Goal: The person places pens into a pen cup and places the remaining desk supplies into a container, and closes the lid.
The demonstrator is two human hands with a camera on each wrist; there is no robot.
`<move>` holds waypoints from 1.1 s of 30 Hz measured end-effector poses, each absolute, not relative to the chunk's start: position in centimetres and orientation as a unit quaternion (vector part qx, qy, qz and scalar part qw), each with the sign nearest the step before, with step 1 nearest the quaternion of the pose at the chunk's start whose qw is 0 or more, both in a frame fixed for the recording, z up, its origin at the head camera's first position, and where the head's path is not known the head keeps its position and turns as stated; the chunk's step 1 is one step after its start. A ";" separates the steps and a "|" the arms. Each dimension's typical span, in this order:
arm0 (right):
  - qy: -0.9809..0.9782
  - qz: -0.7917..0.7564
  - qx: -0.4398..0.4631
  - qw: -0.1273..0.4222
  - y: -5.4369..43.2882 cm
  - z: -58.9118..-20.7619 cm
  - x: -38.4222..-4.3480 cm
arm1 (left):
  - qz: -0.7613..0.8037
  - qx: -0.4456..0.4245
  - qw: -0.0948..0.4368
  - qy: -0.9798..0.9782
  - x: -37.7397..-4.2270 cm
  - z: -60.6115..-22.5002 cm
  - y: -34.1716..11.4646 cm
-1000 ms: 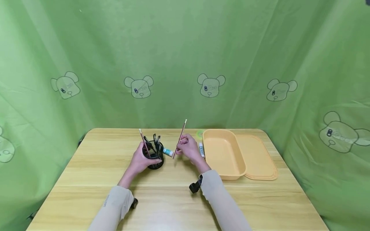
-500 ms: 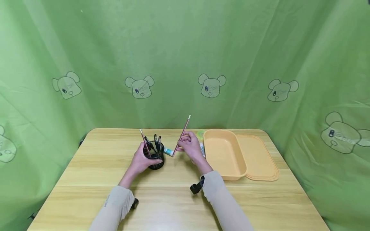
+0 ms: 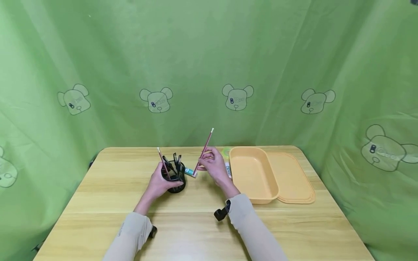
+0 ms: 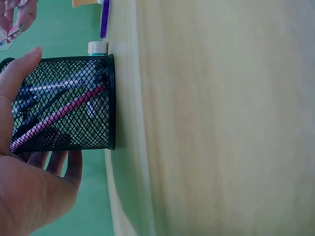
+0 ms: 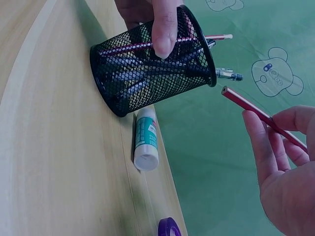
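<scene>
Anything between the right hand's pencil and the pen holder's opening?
Nothing visible stands between the red pencil and black mesh pen holder, though pens poke from its mouth; the glue stick lies lower.

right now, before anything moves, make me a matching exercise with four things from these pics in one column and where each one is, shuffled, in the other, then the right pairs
Column 1
1. black mesh pencil cup
2. teal-labelled glue stick
3. red pencil outside the cup
4. orange plastic bin

Column 2
A. pinched in the fingers of the right hand
B. to the right of both hands, open side up
C. gripped by the left hand
D. lying on its side on the table

Right pairs: 1-C, 2-D, 3-A, 4-B
</scene>
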State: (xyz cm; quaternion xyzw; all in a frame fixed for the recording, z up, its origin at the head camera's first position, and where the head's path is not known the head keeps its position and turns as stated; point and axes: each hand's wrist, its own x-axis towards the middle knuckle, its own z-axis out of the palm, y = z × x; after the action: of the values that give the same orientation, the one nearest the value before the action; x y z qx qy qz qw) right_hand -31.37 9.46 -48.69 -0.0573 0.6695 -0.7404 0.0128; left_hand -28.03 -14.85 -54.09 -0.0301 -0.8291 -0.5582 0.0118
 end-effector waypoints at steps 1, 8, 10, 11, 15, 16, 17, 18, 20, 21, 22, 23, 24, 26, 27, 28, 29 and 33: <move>0.669 -0.741 -0.058 0.012 9.4 -48.7 -31.3 | -0.558 -0.028 0.013 -0.829 -28.0 -54.1 -14.8; 0.654 -0.754 -0.061 0.000 9.2 -48.4 -31.1 | -0.565 -0.027 0.014 -0.825 -28.1 -54.2 -14.5; 0.650 -0.757 -0.064 -0.001 9.1 -48.3 -31.1 | -0.563 -0.021 0.016 -0.826 -28.1 -54.2 -14.4; 0.649 -0.758 -0.067 -0.001 9.1 -48.2 -31.1 | -0.562 -0.017 0.017 -0.827 -28.0 -54.2 -14.4; 0.648 -0.758 -0.071 -0.003 8.8 -47.8 -30.9 | -0.558 -0.008 0.020 -0.830 -28.0 -54.0 -14.3; 0.648 -0.758 -0.072 -0.005 8.7 -47.7 -30.9 | -0.559 -0.008 0.020 -0.829 -28.0 -54.0 -14.2; 0.647 -0.759 -0.072 -0.005 8.7 -47.7 -30.8 | -0.560 -0.007 0.020 -0.828 -28.0 -54.0 -14.2; 0.646 -0.760 -0.072 -0.006 8.6 -47.6 -30.8 | -0.560 -0.006 0.021 -0.828 -28.0 -54.0 -14.2; 0.643 -0.762 -0.075 -0.008 8.4 -47.5 -30.8 | -0.563 -0.005 0.024 -0.826 -28.1 -54.0 -14.0; 0.642 -0.763 -0.078 -0.009 8.2 -47.4 -30.8 | -0.566 -0.005 0.026 -0.824 -28.2 -54.1 -14.0; 0.640 -0.764 -0.081 -0.009 8.1 -47.4 -30.8 | -0.568 -0.004 0.027 -0.823 -28.2 -54.1 -14.0; 0.638 -0.765 -0.083 -0.010 7.9 -47.4 -30.9 | -0.568 -0.003 0.029 -0.822 -28.2 -54.1 -13.9; 0.638 -0.765 -0.085 -0.010 7.8 -47.4 -30.9 | -0.569 -0.004 0.030 -0.822 -28.2 -54.1 -13.9; 0.637 -0.766 -0.088 -0.012 7.5 -47.4 -30.9 | -0.569 -0.006 0.031 -0.822 -28.3 -54.1 -13.8; 0.637 -0.766 -0.089 -0.014 7.4 -47.3 -31.0 | -0.568 -0.007 0.032 -0.823 -28.3 -54.2 -13.9; 0.636 -0.766 -0.090 -0.015 7.4 -47.3 -31.0 | -0.567 -0.008 0.032 -0.823 -28.4 -54.2 -13.9; 0.636 -0.766 -0.089 -0.017 7.3 -47.3 -31.0 | -0.567 -0.010 0.032 -0.823 -28.4 -54.2 -13.9; 0.633 -0.769 -0.088 -0.023 7.0 -47.4 -31.2 | -0.566 -0.012 0.033 -0.824 -28.5 -54.2 -14.0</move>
State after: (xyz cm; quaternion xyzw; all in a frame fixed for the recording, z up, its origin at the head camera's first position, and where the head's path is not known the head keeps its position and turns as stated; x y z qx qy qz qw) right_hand -31.19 7.02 -47.39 -0.0880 0.6327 -0.7691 -0.0234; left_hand -28.45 -14.02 -54.20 -0.0124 -0.8240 -0.5655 0.0331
